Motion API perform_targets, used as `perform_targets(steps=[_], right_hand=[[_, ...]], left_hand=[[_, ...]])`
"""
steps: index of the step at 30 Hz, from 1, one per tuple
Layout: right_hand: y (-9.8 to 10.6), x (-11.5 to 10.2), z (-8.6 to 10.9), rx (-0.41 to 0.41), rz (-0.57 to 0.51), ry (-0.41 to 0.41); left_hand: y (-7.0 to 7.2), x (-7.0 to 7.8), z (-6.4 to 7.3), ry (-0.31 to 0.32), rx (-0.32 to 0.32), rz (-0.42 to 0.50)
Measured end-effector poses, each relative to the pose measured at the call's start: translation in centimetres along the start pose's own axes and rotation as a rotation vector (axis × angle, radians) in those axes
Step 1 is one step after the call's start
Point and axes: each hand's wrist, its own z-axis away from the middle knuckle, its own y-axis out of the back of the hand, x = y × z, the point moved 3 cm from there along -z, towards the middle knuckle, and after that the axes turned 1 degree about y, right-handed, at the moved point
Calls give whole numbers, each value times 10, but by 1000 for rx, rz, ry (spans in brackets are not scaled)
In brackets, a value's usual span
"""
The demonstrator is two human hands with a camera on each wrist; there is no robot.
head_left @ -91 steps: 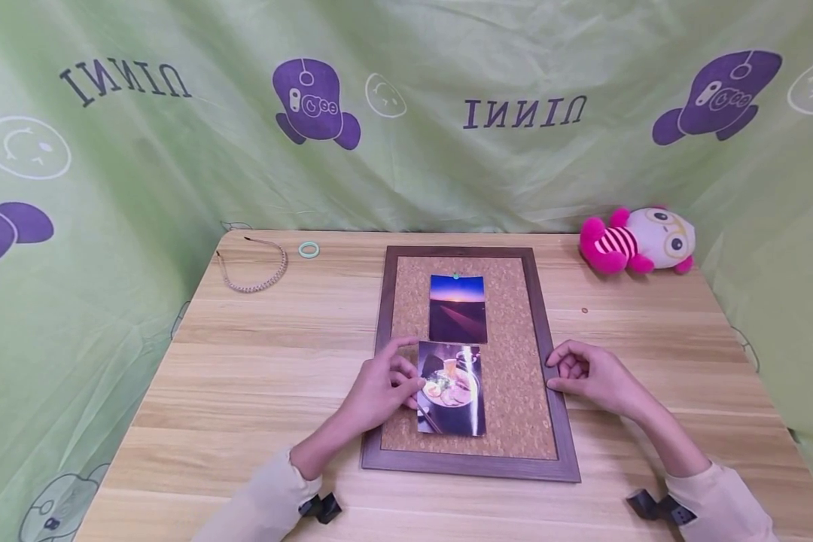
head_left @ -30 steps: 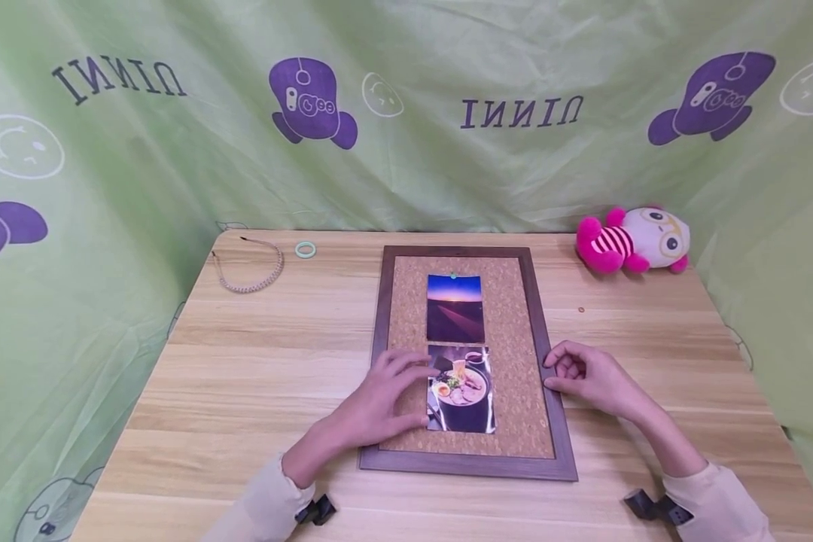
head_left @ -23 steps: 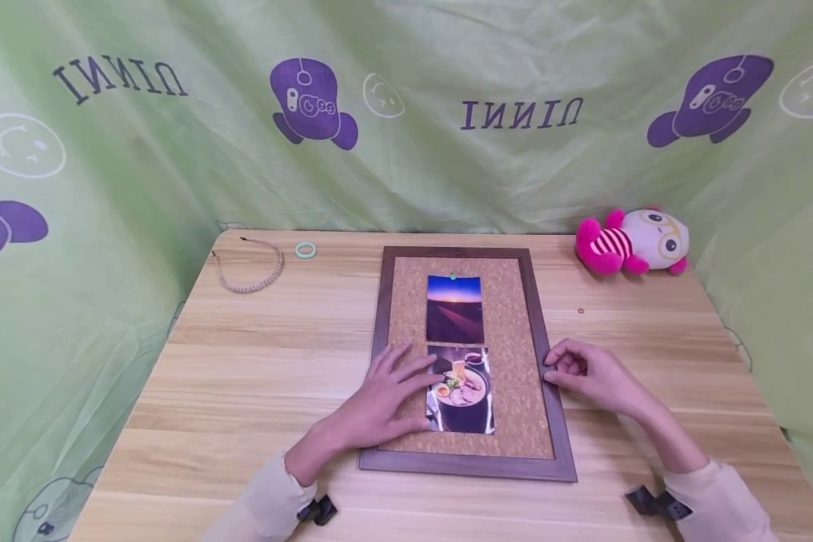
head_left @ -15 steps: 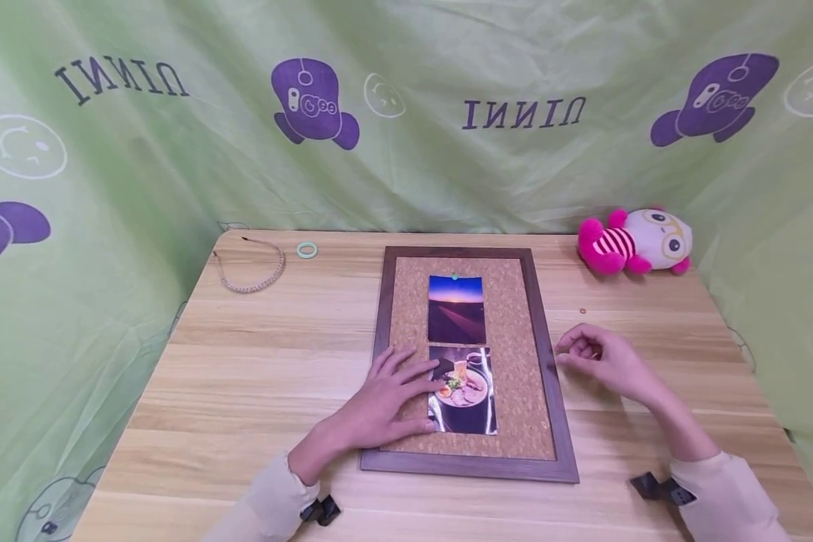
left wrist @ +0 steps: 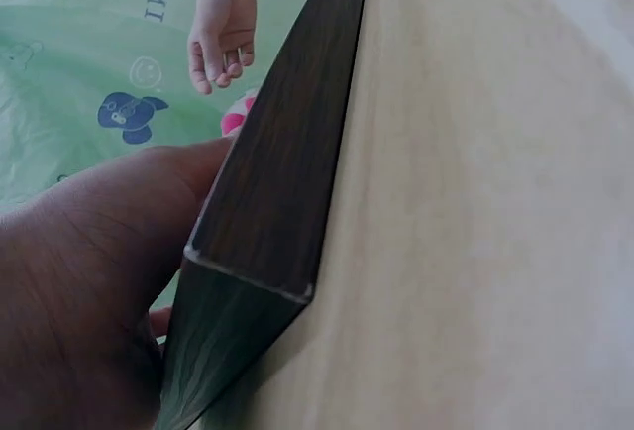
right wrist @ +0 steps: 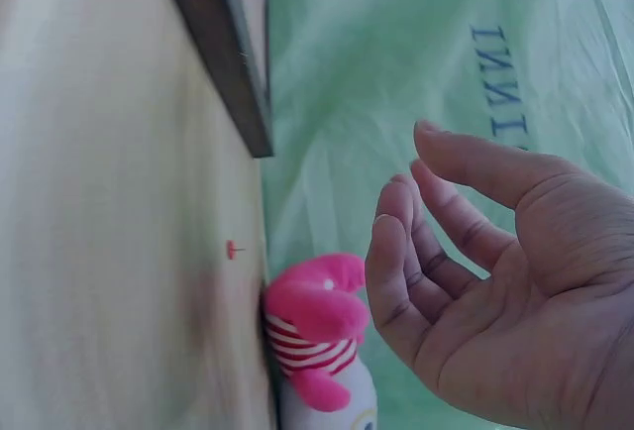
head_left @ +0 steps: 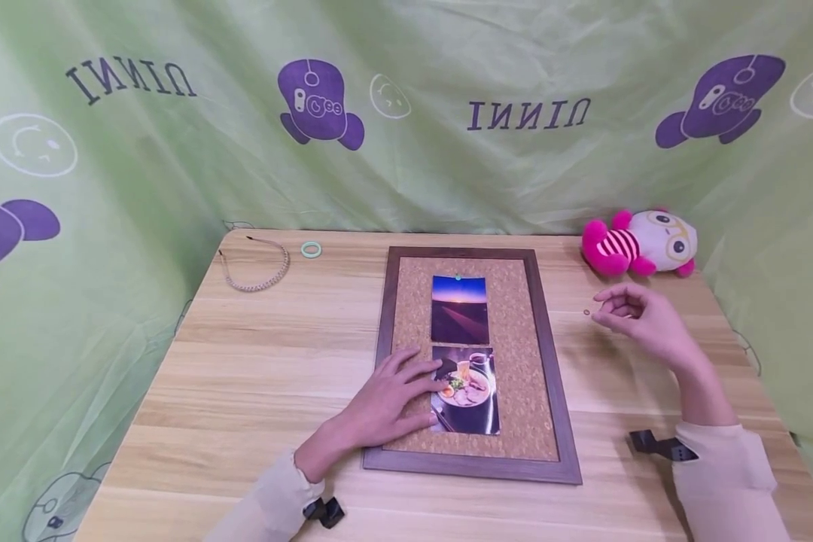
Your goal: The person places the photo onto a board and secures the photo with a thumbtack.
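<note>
My left hand [head_left: 386,403] lies spread over the left side of the framed corkboard [head_left: 518,391], its fingertips on the left edge of a glossy photo of a noodle bowl [head_left: 473,410]. Above that photo a sunset photo [head_left: 459,312] hangs from a green push pin [head_left: 458,277]. In the left wrist view the board's dark frame [left wrist: 282,143] hides much of the hand. My right hand [head_left: 644,324] is raised over the table to the right, fingers loosely bent and nothing between them. Just left of its fingertips is a small red push pin [right wrist: 233,250] on the table.
A pink and white plush toy [head_left: 640,245] lies at the table's back right, just beyond my right hand. At the back left are a beaded headband [head_left: 271,282] and a mint-green ring [head_left: 311,249]. A green printed curtain [head_left: 420,181] surrounds the table.
My right hand has left the board's right edge and moved right and away from me, towards the push pin. Earlier, the noodle photo shifted slightly right; my left hand went from gripping its edge to lying spread.
</note>
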Motion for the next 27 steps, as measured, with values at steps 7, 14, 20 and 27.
perform_targets(steps=[7, 14, 20, 27], right_hand=[[7, 9, -2, 10, 25, -32], [-5, 26, -10, -12, 0, -42], [-15, 36, -14, -34, 13, -98], [-22, 41, -14, -17, 141, -76]], left_hand=[[-4, -1, -1, -15, 14, -6], [-6, -4, 2, 5, 14, 0], [-5, -4, 1, 6, 16, 2], [-7, -5, 1, 11, 14, -9]])
